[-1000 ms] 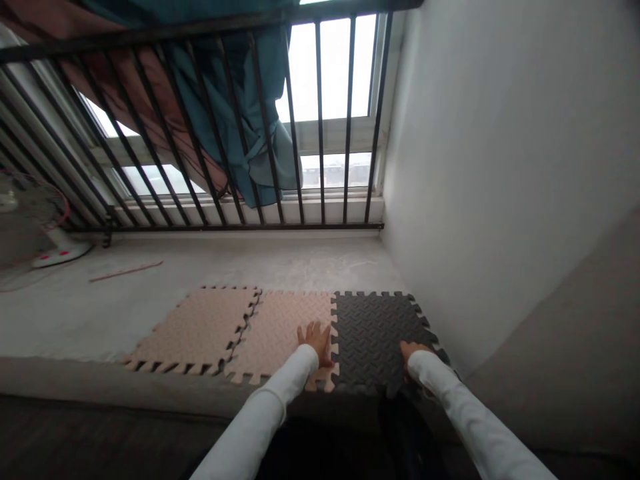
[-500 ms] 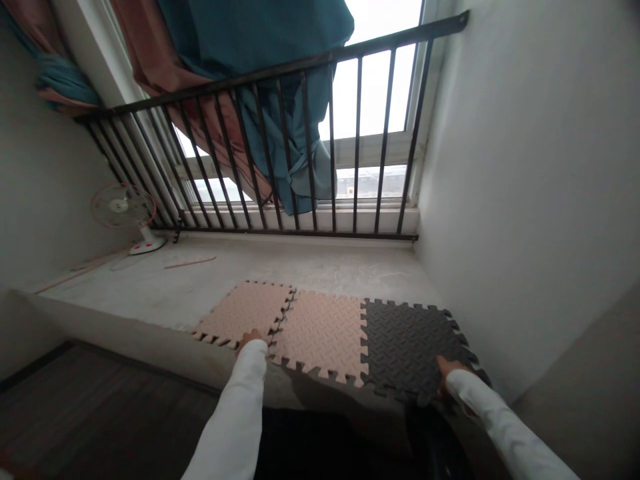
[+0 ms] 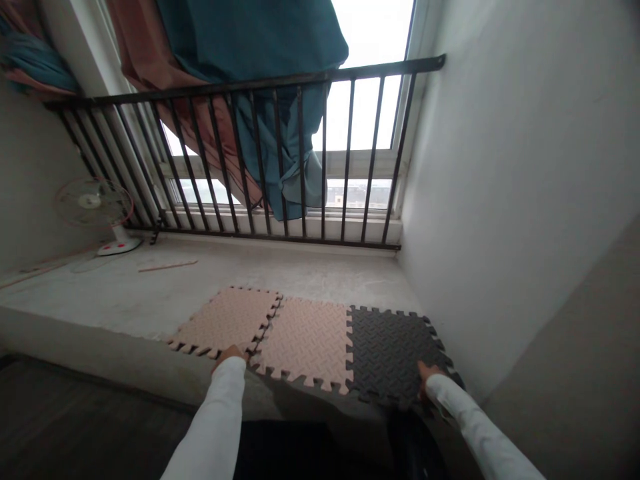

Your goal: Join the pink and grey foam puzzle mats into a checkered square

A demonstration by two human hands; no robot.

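Three foam puzzle mat tiles with a raised tread pattern lie in a row on the pale ledge. My left hand (image 3: 229, 355) is at the near edge of the left pink tile (image 3: 227, 321), close to its right corner, fingers closed over the edge. The middle pink tile (image 3: 307, 340) is joined to the black tile (image 3: 387, 350) on its right. Between the two pink tiles a narrow gap shows along part of the seam. My right hand (image 3: 430, 377) grips the black tile's near right corner; some of its fingers are hidden underneath.
Behind the ledge (image 3: 120, 293) runs a black metal railing (image 3: 240, 235), with blue and pink curtains (image 3: 250, 47) and a window beyond. A fan (image 3: 120, 243) stands at the left end, near a thin strip (image 3: 167, 266). A white wall (image 3: 500, 167) bounds the right.
The whole view has shifted and tilted slightly, so things sit further left. Both hands stay at the same tiles, and the tiles keep their arrangement.
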